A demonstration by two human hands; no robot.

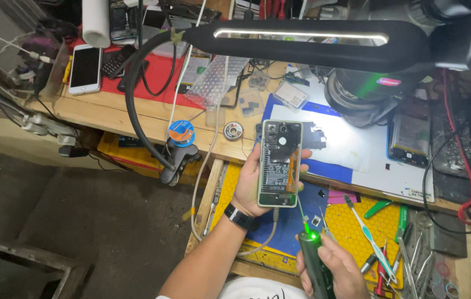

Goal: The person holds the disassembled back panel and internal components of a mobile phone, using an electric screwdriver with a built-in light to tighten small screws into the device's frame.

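Note:
My left hand (249, 185) holds an opened smartphone (279, 163) upright, its back cover off and the circuit boards and battery showing. A black band sits on that wrist. My right hand (339, 271) grips a dark electric screwdriver (314, 260) with a green light at its head. Its thin bit points up toward the phone's lower edge, close to it; whether it touches is unclear.
A black flexible-arm lamp (302, 41) hangs lit over the wooden bench (108, 113). A white phone (85, 68) lies at the back left. A blue mat (329, 166), a toothbrush (365, 232), tweezers and screwdrivers (407, 260) lie to the right. A second opened phone (410, 139) lies far right.

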